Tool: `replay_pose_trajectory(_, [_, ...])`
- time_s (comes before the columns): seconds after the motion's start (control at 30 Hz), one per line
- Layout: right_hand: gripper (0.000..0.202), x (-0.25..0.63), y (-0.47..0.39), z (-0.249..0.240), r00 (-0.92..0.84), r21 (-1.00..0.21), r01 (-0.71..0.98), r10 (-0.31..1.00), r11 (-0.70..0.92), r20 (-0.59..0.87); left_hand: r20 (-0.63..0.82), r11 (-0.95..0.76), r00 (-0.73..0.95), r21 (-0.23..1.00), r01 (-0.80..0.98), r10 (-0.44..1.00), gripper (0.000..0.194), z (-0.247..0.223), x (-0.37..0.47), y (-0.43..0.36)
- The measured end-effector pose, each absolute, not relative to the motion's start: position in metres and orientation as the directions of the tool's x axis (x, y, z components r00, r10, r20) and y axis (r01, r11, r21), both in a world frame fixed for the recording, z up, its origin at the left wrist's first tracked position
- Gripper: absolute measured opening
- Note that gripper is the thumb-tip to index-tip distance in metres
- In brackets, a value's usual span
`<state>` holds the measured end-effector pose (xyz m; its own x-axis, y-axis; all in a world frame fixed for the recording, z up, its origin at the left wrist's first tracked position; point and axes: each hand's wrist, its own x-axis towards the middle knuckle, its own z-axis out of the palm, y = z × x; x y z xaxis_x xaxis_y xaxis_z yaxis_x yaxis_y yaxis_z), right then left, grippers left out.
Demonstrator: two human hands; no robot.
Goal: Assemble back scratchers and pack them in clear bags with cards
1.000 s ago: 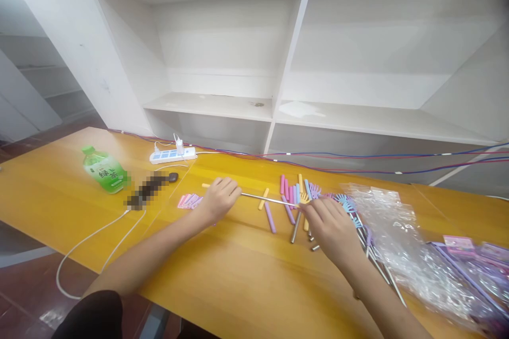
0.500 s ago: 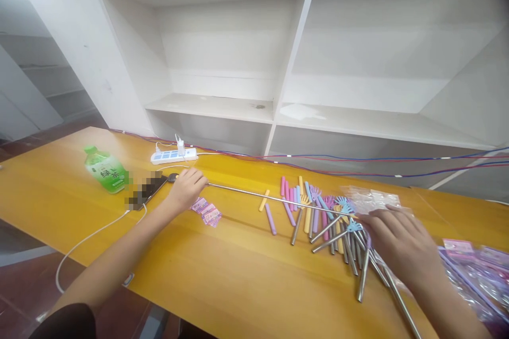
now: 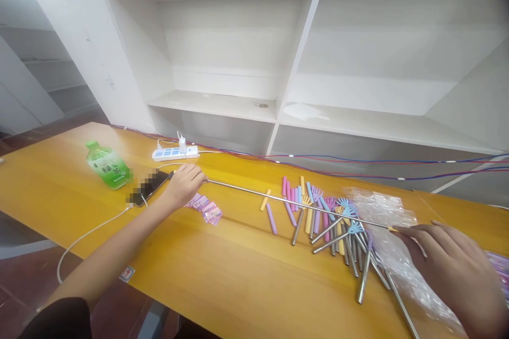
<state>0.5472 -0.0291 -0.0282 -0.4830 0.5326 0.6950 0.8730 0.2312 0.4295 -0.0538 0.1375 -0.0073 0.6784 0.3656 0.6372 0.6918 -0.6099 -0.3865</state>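
Observation:
A thin metal telescoping back scratcher (image 3: 278, 201) is stretched nearly level between my two hands above the table. My left hand (image 3: 185, 184) is closed around its left end. At the other end, the fingers of my right hand (image 3: 449, 262) pinch a small yellow tip; whatever lies beyond it is hidden in the hand. Below the rod lies a pile of back scratchers with coloured claw heads (image 3: 355, 228) and metal shafts (image 3: 363, 278). Beside them are loose pink, purple, blue and yellow grip tubes (image 3: 271, 219). Small printed cards (image 3: 207, 208) lie near my left hand.
Clear plastic bags (image 3: 401, 265) lie under and beside my right hand. On the left are a green tea bottle (image 3: 106, 165), a phone (image 3: 153, 188) with a white cable, and a power strip (image 3: 175, 153). White shelving (image 3: 214, 105) and coloured wires run along the table's back.
My right hand has moved to the right with the yellow tip, and the rod between my hands has grown longer. My left hand has stayed almost in place.

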Motion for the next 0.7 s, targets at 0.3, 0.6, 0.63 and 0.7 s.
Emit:
replay_pose_trajectory(0.3, [0.021, 0.536, -0.039, -0.023, -0.437, 0.377, 0.898, 0.559, 0.227, 0.704, 0.688, -0.67, 0.655, -0.329, 0.665, 0.313, 0.009, 0.016, -0.049, 0.125])
replay_pose_trajectory(0.6, [0.02, 0.517, -0.03, -0.016, -0.434, 0.328, 0.901, 0.561, 0.284, 0.705, 0.683, -0.701, 0.679, -0.344, 0.625, 0.27, 0.008, 0.014, -0.035, 0.118])
replay_pose_trajectory(0.63, [0.018, 0.515, -0.029, -0.018, -0.435, 0.319, 0.9, 0.566, 0.297, 0.7, 0.68, -0.708, 0.681, -0.339, 0.619, 0.27, 0.008, 0.013, -0.033, 0.117])
replay_pose_trajectory(0.7, [0.017, 0.51, -0.025, -0.021, -0.433, 0.305, 0.9, 0.571, 0.311, 0.697, 0.668, -0.724, 0.692, -0.331, 0.605, 0.273, 0.008, 0.01, -0.027, 0.117])
